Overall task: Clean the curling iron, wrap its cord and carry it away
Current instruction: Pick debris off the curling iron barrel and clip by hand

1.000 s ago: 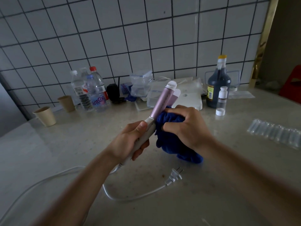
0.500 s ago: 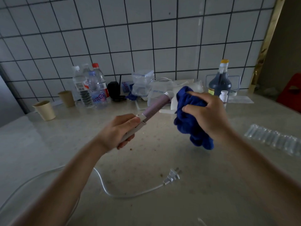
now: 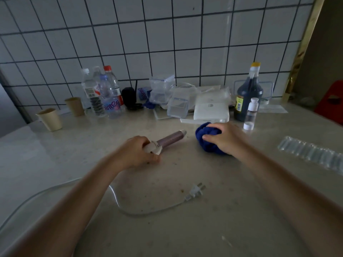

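L hand (image 3: 138,152) clamped round the handle of the curling iron (image 3: 169,139). Barrel points up-right and sits low over the counter (image 3: 204,229); can't tell if the tip touches. R hand (image 3: 225,140) is curled over the wadded blue cloth (image 3: 203,133), which sits on the counter just beside the barrel tip, not touching it.

My read: wipe is about done and cord wrap is next. To do it well:
- drop the cloth where it is to free the R hand
- keep the L grip on the handle and start loops at the handle end, loose, w/o kinking the strain relief
- cord (image 3: 148,212) runs under the L forearm and out of frame at left, so pull that slack in first or it drags
- plug (image 3: 194,192) lies near, between the forearms — tuck it in last

Clutter sits along the tiled wall at the back: two paper cups (image 3: 50,119), water bottles (image 3: 109,97), clear plastic tub (image 3: 177,106), white box (image 3: 210,111), dark bottle (image 3: 247,97), and a small clear bottle (image 3: 250,115) near the R hand. A strip of clear vials (image 3: 311,153) lies well off right. Main risk is the small bottle — it looks tippy if the R hand swings out. Nothing lies across the cord itself except the arm.
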A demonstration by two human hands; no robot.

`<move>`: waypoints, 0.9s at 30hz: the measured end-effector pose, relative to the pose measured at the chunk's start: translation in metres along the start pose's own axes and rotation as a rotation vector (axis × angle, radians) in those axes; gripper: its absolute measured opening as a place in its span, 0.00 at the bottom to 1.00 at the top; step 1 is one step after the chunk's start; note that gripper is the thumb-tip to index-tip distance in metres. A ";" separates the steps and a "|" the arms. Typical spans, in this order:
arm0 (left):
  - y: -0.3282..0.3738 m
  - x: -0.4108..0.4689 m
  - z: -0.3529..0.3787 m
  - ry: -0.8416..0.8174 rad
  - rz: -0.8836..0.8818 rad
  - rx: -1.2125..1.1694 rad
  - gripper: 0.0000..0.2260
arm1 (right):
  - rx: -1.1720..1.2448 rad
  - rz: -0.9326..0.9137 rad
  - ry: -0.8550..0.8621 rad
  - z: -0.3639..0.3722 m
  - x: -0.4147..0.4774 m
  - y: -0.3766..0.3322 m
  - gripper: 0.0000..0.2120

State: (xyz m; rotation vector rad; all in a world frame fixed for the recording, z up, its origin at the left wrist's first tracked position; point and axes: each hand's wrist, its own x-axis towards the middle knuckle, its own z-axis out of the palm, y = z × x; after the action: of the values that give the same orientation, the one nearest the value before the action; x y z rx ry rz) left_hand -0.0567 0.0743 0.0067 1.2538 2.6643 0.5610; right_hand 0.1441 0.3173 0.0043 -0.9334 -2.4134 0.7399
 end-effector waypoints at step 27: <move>0.133 -0.182 0.043 -0.036 0.756 0.039 0.10 | 0.002 -0.148 -0.256 -0.089 -0.252 -0.002 0.18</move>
State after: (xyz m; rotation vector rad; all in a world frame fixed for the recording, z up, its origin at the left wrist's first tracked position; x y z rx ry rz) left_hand 0.1669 0.0243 0.0139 2.2522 2.1037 0.5500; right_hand 0.3633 0.1648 0.0205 -0.6844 -2.6676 0.8497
